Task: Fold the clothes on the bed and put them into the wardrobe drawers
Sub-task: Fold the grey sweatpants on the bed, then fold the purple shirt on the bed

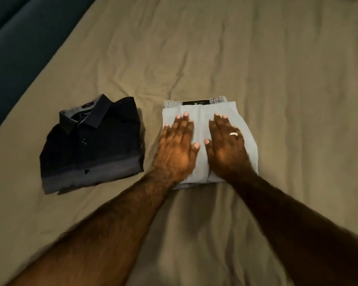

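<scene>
My left hand (177, 145) and right hand (225, 145) press flat on folded grey trousers (202, 124); a folded dark shirt (91, 145) lies at nine o'clock.

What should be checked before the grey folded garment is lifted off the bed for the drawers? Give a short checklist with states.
1. Grey garment fully folded: ok, compact rectangle.
2. Left hand flat on it: ok.
3. Right hand flat on it: ok.
4. Dark shirt folded and apart from the grey one: ok, a strip of bed sheet shows between them.
5. Grip under the edges: not ok, fingers lie on top.
6. Wardrobe drawer open: cannot tell, out of view.
</scene>
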`<state>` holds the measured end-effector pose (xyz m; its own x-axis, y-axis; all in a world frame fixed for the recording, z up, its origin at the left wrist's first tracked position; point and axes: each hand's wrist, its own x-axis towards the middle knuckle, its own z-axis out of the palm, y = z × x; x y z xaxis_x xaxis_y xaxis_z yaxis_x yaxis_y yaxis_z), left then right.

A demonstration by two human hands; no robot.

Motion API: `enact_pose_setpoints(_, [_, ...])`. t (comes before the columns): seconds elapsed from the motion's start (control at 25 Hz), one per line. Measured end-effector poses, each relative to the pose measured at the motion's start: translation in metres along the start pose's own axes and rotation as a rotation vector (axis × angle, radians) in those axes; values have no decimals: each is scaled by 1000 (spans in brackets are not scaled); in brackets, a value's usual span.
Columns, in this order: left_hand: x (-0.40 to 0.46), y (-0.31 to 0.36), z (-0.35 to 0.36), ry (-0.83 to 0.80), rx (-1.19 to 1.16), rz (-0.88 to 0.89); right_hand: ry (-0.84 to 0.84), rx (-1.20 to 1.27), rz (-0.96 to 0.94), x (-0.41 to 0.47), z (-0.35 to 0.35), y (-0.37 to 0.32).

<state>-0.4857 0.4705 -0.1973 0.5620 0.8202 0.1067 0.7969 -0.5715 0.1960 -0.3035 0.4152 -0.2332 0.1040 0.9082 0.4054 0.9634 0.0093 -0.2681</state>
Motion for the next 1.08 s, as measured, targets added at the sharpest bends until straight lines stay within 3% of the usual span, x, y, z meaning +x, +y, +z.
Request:
enact_pose_setpoints(0.08, [2, -11, 19, -136, 81, -29, -116, 21, 20, -1, 17, 9])
enact_pose_setpoints(0.32, [-10, -44, 74, -160, 57, -79, -93, -17, -20, -14, 57, 15])
enact_pose_setpoints(0.52, [-3, -50, 84, -346, 141, -134, -268, -56, 27, -8, 87, 18])
enact_pose_setpoints(0.6, [-5, -49, 51, -383, 149, -142, -334, -9, 14, 0, 62, 6])
enact_pose_setpoints(0.64, [-2, -41, 27, -349, 144, -147, -290, -13, 16, 8, 34, 6])
enact_pose_setpoints(0.8, [-29, -16, -50, 148, 96, -55, 12, -46, 71, 16, -75, -4])
enact_pose_setpoints(0.88, [-44, 65, -71, 217, -28, 48, 139, -67, 210, -24, -149, 17])
enact_pose_setpoints(1.0, [-59, 159, -75, 252, -125, 151, 182, -59, 286, -76, -220, 33])
enact_pose_setpoints(1.08, [-67, 266, -68, 217, -173, 287, 187, -129, 401, -144, -285, 79])
